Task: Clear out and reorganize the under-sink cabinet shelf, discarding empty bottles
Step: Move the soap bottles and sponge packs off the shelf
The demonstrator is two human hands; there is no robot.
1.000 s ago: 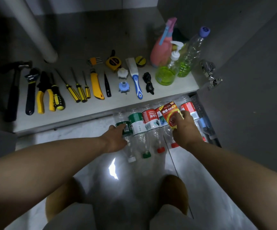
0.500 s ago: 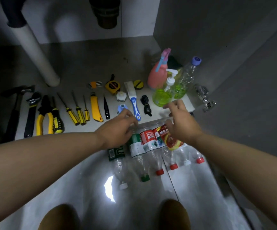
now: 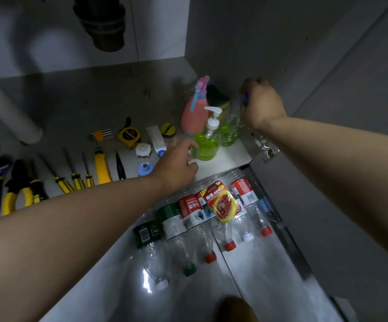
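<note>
On the cabinet shelf (image 3: 230,156) at the right stand a pink spray bottle (image 3: 194,115), a pump bottle with green liquid (image 3: 205,146) and a tall clear bottle with green liquid (image 3: 230,129). My right hand (image 3: 261,103) grips the purple-capped top of the tall clear bottle. My left hand (image 3: 177,163) reaches to the base of the pump bottle, fingers curled at its left side; a firm hold cannot be told. Several empty plastic bottles (image 3: 190,214) lie side by side on the floor below the shelf, with a red-yellow packet (image 3: 222,202) on top of them.
Tools lie in a row on the shelf's left: pliers (image 3: 17,194), screwdrivers (image 3: 72,177), a yellow knife (image 3: 101,165), a tape measure (image 3: 129,134), a brush (image 3: 155,138). A white pipe (image 3: 5,108) and a dark drain (image 3: 103,22) hang behind. The door hinge (image 3: 266,147) sits right.
Both hands rose from the floor bottles to the shelf. The right hand took hold of the tall bottle's top and the left hand moved to the pump bottle.
</note>
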